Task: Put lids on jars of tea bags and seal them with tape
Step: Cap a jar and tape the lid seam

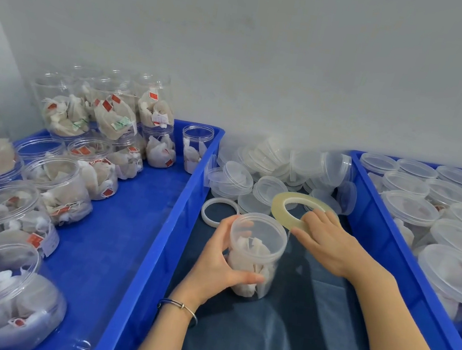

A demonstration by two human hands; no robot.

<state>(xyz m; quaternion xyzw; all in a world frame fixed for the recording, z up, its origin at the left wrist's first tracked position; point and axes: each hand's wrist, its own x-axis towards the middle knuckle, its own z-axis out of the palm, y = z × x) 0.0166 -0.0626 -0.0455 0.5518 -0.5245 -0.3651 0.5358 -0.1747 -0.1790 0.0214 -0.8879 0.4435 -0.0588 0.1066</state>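
Left hand [218, 265] grips lidded jar [255, 254], frame centre, steadying it upright for taping. Right hand [325, 241] grasps tape roll [297, 209] just beside lid, likely to start seal.

head view | looks forward and down | close over blue crates [155, 241] | facing wall [269, 61]
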